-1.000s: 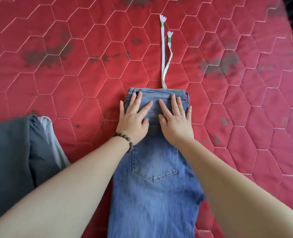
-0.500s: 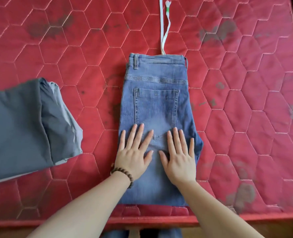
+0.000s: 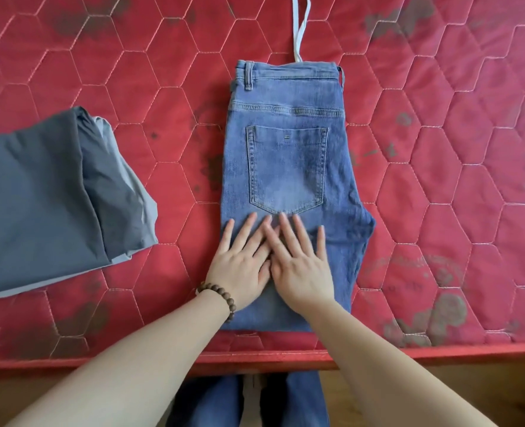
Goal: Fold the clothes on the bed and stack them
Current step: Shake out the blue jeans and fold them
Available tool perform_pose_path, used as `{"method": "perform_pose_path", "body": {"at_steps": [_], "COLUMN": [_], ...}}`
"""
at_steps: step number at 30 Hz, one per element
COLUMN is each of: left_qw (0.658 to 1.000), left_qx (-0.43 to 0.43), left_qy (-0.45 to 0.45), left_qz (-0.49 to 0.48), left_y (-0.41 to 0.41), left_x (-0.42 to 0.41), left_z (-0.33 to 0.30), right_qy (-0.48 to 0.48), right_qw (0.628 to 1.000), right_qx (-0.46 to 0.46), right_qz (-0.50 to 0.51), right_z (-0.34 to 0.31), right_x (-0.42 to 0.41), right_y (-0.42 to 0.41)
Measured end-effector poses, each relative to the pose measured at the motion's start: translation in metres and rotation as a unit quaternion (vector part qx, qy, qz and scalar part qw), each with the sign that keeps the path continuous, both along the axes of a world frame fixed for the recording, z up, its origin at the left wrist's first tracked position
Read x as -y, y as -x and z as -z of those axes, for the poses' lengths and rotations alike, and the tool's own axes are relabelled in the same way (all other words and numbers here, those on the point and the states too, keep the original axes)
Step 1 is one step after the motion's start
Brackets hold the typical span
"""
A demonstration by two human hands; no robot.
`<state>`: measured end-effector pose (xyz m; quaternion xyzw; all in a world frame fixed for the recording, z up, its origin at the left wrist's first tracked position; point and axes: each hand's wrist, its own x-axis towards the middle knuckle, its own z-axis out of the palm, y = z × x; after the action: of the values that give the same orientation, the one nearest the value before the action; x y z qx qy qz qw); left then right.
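**Q:** What's the surface you're working on? And where's everything sitting?

**Me:** It's a red bed [image 3: 439, 149], quilted in a hexagon pattern with pale stitching, and it's got dark smudgy stains all over, mostly along the far side and toward the near right corner. The near edge has a plain red border, and below that I can see a brown wooden floor. The jeans [image 3: 289, 143] lie flat in the middle, waistband toward the far edge, back pocket up, legs running over the near edge and hanging down in front of me. A white cord [image 3: 299, 32] sticks out from the waistband and runs off toward the far edge.

**Q:** And your hands?

**Me:** Both flat on the denim just below the pocket, fingers straight and spread, gripping nothing. My left hand [image 3: 239, 266] and right hand [image 3: 301, 269] are side by side, touching, with the inner fingers overlapping a bit. Bead bracelet [image 3: 221, 298] on my left wrist.

**Q:** Anything else up there?

**Me:** A grey pile [image 3: 39, 195] of folded cloth at the left edge, well apart from the jeans, with a lighter layer peeking out underneath.
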<state>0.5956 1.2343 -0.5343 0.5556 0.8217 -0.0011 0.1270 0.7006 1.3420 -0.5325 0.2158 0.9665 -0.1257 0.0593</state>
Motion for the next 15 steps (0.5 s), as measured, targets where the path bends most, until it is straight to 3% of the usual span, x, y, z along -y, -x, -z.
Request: {"method": "perform_pose_path", "body": {"at_steps": [4,6,10,15], "left_qw": [1.0,0.999,0.989,0.965], "left_qx": [0.02,0.036,-0.017,-0.08], "left_qy": [-0.002,-0.016,-0.02,-0.018], "left_qz": [-0.019,0.012,0.146,0.248], "left_y": [0.004,0.014,0.058,0.099], "left_x": [0.017,0.029,0.039,0.031], "left_z": [0.0,0.002,-0.004,-0.008], "right_qy": [-0.012,-0.01,-0.08,-0.139], "right_qw": [0.977,0.974,0.992,0.969], "right_qx": [0.052,0.063,0.084,0.101], "right_qz": [0.206,0.217,0.051,-0.177], "right_z": [0.003,-0.002,-0.013,-0.024], "right_x": [-0.015,-0.028,-0.078,-0.128], "right_y": [-0.027,-0.044,-0.073,-0.077]}}
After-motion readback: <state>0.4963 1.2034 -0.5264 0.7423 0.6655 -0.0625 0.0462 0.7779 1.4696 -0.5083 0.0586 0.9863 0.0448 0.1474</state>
